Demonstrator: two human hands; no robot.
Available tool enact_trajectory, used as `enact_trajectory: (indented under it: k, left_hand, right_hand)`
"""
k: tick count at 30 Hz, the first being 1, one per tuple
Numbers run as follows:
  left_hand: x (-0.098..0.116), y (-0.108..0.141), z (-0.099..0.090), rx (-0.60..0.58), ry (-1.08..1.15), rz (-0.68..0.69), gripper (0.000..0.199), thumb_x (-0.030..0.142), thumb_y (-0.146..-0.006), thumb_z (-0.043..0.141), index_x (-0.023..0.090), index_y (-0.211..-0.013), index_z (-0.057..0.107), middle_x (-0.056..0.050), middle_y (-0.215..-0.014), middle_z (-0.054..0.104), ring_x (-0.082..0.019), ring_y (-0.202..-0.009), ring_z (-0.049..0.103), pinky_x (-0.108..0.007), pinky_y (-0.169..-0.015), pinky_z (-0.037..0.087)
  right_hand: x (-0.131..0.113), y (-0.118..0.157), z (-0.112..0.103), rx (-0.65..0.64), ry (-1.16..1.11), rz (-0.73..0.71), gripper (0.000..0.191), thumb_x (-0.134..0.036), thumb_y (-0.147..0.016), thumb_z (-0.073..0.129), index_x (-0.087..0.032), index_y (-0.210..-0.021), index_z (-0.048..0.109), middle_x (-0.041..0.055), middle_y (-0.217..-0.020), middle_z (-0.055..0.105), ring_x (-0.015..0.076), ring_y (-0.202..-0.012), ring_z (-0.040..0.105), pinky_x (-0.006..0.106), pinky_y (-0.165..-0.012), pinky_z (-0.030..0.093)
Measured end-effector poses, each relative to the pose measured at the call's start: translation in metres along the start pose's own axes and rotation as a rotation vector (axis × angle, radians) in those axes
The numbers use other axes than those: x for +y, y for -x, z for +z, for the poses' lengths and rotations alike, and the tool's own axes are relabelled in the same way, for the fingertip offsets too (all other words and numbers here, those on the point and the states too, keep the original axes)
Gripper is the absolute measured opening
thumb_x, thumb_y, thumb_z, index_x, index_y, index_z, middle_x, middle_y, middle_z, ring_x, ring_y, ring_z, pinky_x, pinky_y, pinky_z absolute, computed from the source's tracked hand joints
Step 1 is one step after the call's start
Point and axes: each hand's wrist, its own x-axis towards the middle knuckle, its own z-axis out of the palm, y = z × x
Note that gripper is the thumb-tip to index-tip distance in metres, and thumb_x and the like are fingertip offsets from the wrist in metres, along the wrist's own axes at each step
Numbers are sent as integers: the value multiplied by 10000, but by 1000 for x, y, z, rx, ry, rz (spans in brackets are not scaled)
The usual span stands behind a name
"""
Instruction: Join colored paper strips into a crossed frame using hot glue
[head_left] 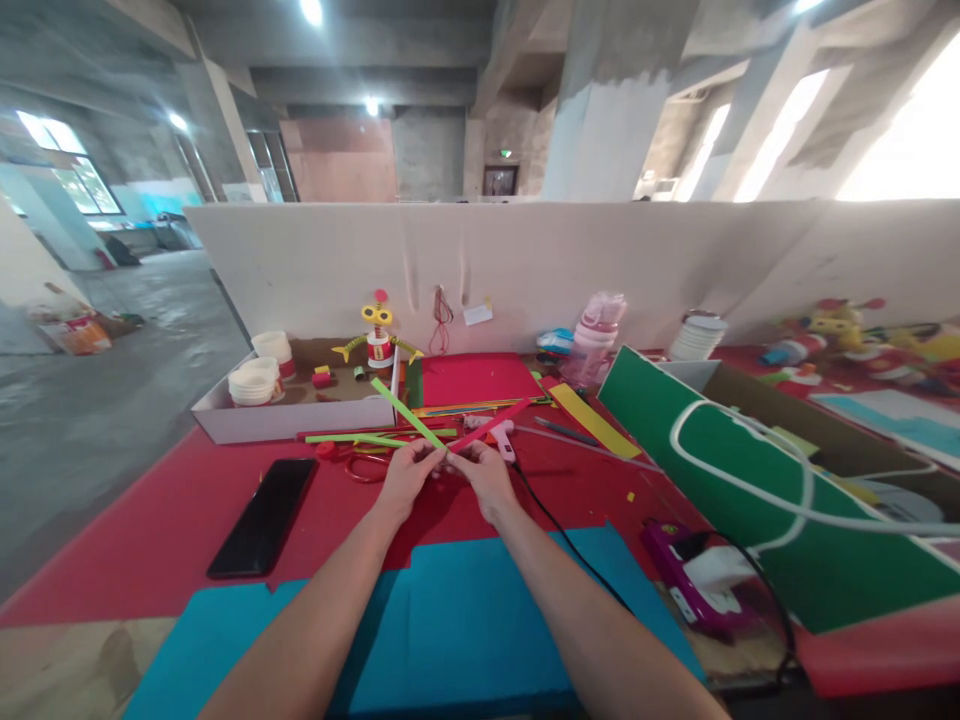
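Observation:
Two paper strips meet at their near ends between my fingertips above the red tabletop. The green paper strip [409, 412] slants up to the left, and the red paper strip [491, 425] slants up to the right. My left hand [409, 480] pinches the joined end from the left. From the other side, my right hand [484, 475] pinches it too, thumbs close together. Just beyond my right hand lies a pink-white glue gun [499, 436] with a black cord. Red-handled scissors [366, 467] rest beside my left hand, partly covered.
At left lies a black phone [262, 518]. Behind it, a white box [300, 420] holds paper cups [253, 382] and a paper-cup figure [379, 345]. Blue sheets [480, 620] lie under my forearms. A purple power strip [694, 580] and green board [720, 480] stand right, near a pink bottle [594, 340].

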Motion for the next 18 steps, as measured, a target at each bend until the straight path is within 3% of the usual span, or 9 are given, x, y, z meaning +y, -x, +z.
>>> enact_trajectory:
  k: [7,12,18]
  left_hand:
    - [-1,-1,-2,78,-35,34,233,343,-658,726,141,-667,610,-6,-606,614,-117,-572,554,-231,-573,442]
    - [1,1,1,26,12,1,260,363,-675,712,138,-796,662,-25,-661,644,-118,-584,555,-233,-570,440]
    - [3,1,2,44,-49,13,254,374,-664,718,137,-738,667,-30,-652,655,-119,-589,564,-227,-576,439]
  right_hand:
    - [-2,3,3,-88,5,45,307,-330,-560,793,-137,-773,685,23,-681,689,150,-606,650,325,-718,547]
    - [-5,2,4,-36,18,-39,273,-362,-597,760,-151,-746,674,18,-657,682,160,-607,649,332,-707,548]
    - [-2,1,1,-20,24,-64,265,-327,-584,770,-167,-761,654,4,-664,676,161,-625,647,319,-688,548]
